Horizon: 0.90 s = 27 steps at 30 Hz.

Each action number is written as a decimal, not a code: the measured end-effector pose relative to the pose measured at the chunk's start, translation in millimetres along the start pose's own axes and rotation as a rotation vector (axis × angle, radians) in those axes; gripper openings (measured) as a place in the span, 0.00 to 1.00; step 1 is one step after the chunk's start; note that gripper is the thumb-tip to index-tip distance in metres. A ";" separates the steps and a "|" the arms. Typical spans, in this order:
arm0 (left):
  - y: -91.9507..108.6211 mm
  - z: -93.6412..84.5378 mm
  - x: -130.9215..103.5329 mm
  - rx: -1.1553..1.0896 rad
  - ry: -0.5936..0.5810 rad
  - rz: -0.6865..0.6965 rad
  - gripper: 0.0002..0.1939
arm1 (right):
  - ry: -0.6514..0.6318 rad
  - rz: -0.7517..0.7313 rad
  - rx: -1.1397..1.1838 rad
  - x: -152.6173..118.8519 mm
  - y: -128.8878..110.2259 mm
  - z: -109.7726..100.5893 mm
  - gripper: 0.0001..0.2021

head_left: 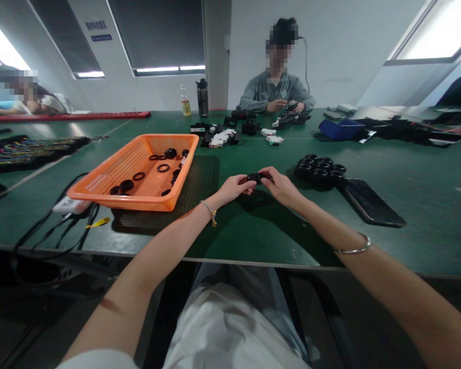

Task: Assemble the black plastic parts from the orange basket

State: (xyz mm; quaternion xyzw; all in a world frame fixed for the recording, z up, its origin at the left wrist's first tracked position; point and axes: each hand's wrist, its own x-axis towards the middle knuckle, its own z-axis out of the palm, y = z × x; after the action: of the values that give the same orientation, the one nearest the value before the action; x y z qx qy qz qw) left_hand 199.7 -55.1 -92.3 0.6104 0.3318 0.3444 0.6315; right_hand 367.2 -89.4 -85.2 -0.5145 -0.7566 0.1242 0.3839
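Between my two hands, just above the green table [230, 238], is a small black cylindrical part [254, 178]. The fingers of my left hand [233, 189] pinch its left side. My right hand [278, 185] grips its right end between thumb and fingers. To the left stands an orange plastic basket [76, 190] with black rings [163, 168] and short black cylinders scattered in it. Right of my hands, several black ring-shaped parts [319, 176] are grouped close together. The held part's exact kind is too small to make out.
A dark smartphone [374, 202] lies at the right. Cables and a white power strip [72, 205] sit by the basket. Farther back are white and black pieces [223, 137], a blue bin [341, 129] and a bottle [202, 97]. A co-worker [276, 92] sits opposite.
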 end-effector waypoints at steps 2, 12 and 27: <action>-1.3 0.0 -0.6 0.100 0.002 0.032 0.08 | -0.001 0.018 0.023 -0.6 -0.9 -0.2 0.07; 1.8 -2.8 -10.0 0.729 0.150 0.398 0.16 | -0.071 0.208 0.329 1.5 -0.6 2.6 0.06; -3.9 14.0 -1.9 0.040 -0.105 0.022 0.10 | 0.211 0.067 -0.106 -2.7 -16.0 1.6 0.09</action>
State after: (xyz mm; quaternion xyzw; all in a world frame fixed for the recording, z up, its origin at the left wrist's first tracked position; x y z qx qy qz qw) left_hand 210.5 -64.3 -95.8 0.6436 0.2982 0.3120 0.6321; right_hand 355.6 -98.4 -78.2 -0.5693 -0.6998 0.0421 0.4294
